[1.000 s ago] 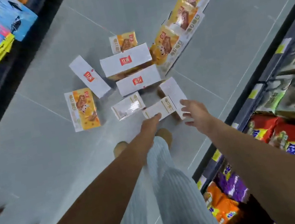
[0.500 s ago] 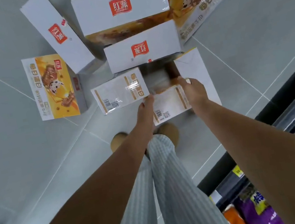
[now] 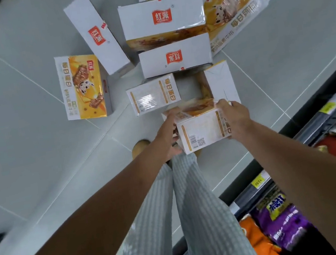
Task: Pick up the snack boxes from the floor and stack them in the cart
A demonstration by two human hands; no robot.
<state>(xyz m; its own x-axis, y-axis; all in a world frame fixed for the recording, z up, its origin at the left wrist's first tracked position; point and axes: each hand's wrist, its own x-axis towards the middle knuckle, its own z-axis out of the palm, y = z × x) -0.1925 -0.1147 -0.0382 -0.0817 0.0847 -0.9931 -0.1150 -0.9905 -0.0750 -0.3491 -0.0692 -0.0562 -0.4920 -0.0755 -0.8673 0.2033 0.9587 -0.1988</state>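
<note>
Your left hand (image 3: 167, 130) and right hand (image 3: 236, 116) grip opposite short ends of snack box (image 3: 202, 130). Barcode face is up and box appears clear of floor (image 3: 29, 128), above your feet. Judged light, stiff cardboard with glossy, possibly slippery wrap: squeeze ends, support underside. Other boxes (image 3: 163, 16) lie scattered farther off. Cart out of view; fingertips behind box hidden.

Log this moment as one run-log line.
phase: pickup | snack box: held between both hands | left hand: grips one end | right hand: grips other end | cart: not in view
</note>
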